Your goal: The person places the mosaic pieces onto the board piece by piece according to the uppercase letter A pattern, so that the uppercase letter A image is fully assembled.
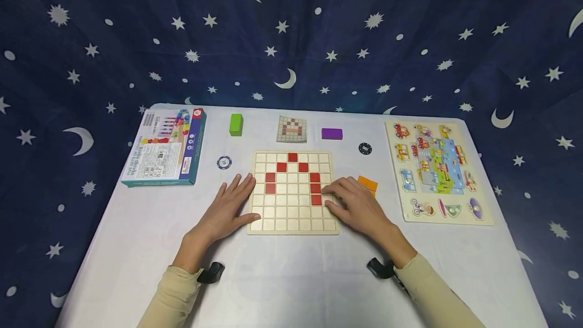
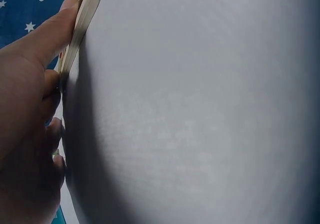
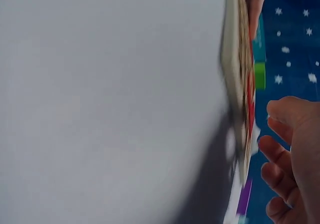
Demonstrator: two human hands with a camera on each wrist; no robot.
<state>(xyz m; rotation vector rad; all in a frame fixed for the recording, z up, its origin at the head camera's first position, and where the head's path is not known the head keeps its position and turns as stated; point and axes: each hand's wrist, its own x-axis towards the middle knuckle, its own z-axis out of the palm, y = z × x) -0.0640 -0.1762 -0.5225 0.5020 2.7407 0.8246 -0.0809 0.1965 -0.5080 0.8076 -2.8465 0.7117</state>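
A square wooden grid board (image 1: 293,222) lies on the table, with several red squares (image 1: 316,200) forming an arch on its pale cells. My left hand (image 1: 226,210) rests with fingers spread along the board's left side, thumb on the lower left corner; the left wrist view shows that thumb (image 2: 62,26) on the board's edge. Over the right edge, my right hand (image 1: 360,206) has its fingertips close beside the lower red squares. In the right wrist view its thumb and fingers (image 3: 275,176) are loosely bent and apart, with nothing visible between them.
Behind the board stand a patterned grid card (image 1: 291,129), a green block (image 1: 236,125) and a purple block (image 1: 332,134). Two round chips (image 1: 224,162) flank it. Orange pieces (image 1: 368,185) lie partly behind my right hand. A box (image 1: 164,147) sits left, a vehicle puzzle (image 1: 437,172) right.
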